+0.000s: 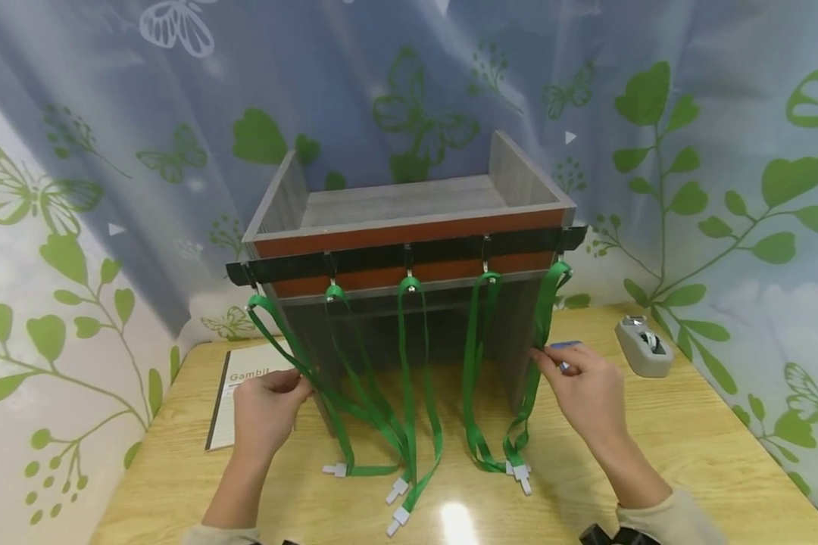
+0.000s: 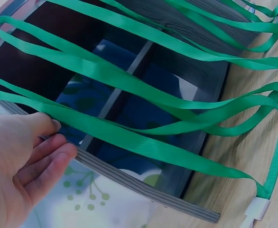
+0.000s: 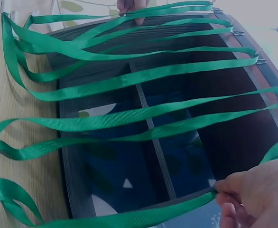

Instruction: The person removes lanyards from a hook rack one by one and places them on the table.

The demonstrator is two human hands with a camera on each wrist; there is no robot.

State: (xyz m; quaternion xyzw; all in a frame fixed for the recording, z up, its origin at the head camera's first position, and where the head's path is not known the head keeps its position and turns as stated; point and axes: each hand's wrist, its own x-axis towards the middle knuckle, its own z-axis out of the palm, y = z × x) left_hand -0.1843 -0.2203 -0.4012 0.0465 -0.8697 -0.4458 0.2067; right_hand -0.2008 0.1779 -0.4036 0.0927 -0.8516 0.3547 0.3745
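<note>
Five green straps [image 1: 409,363] hang from hooks on black bar across front of gray shelf [image 1: 409,219] on table [image 1: 654,431]. Left hand [image 1: 267,409] pinches leftmost strap near shelf's edge. Right hand [image 1: 586,386] pinches rightmost strap. Tape holder [image 1: 644,346] far right.

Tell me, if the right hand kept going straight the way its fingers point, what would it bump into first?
The right hand pinches the rightmost green lanyard, fingers pointing up-left. Going on, it would probably meet the grey shelf's side panel just behind that strap, though depth is hard to judge.
</note>
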